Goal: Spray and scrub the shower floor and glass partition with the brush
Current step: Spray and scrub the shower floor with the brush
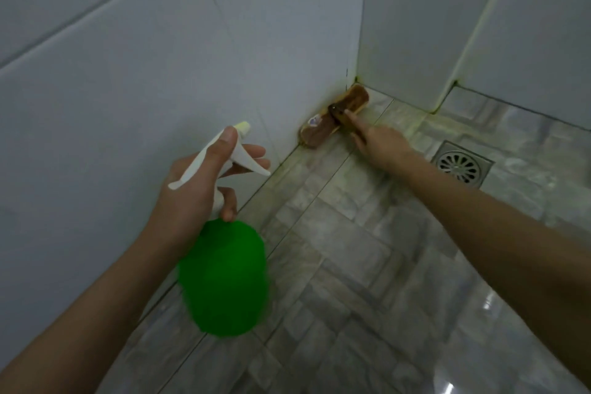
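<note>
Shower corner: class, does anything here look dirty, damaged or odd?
Yes. The grout where the walls meet the floor is stained yellow-green, worst in the corner by the brush. The drain looks intact, and nothing appears spilled or broken.

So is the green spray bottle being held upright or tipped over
Tipped. The left hand holds the green spray bottle with its white nozzle angled away toward the wall and its green body swung back toward the camera.

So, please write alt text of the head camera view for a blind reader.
The right hand presses a brown scrub brush into the floor corner where two tiled walls meet, while the left hand holds a green spray bottle. A metal floor drain lies right of the brush.
</note>
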